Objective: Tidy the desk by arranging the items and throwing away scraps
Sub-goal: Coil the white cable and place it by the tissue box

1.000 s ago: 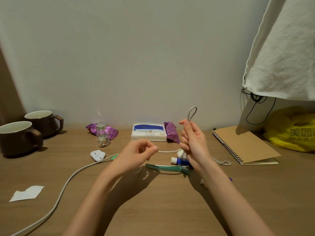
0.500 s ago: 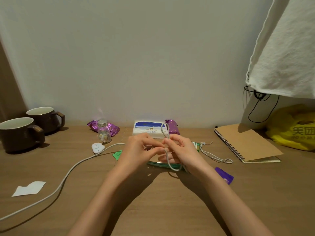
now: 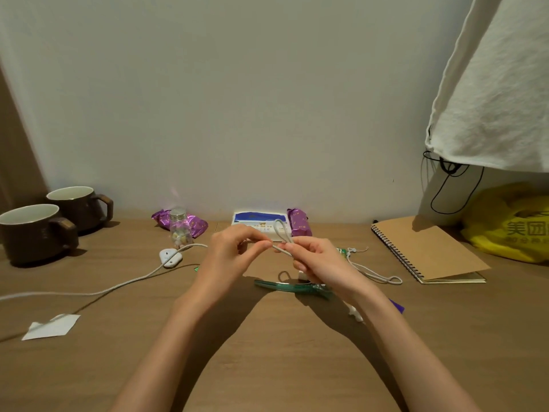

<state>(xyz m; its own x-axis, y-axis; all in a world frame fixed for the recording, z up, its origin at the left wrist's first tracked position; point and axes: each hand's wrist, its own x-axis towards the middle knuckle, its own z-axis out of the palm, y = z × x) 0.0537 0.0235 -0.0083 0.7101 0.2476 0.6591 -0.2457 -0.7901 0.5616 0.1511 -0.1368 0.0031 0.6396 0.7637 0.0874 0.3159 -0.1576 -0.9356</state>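
Loop now stands up above your fingers rather than hanging under them, and your hands sit slightly further apart. Left grip [image 3: 234, 252] pinches the cord [image 3: 283, 251]. Right grip [image 3: 322, 263] clamps the folded strands, held just above the counter [image 3: 267, 367]. Risks: ease either pinch and the fold likely springs open. Pull harder and the long tail trailing left could sweep into the jar [image 3: 179, 233] and tip it.
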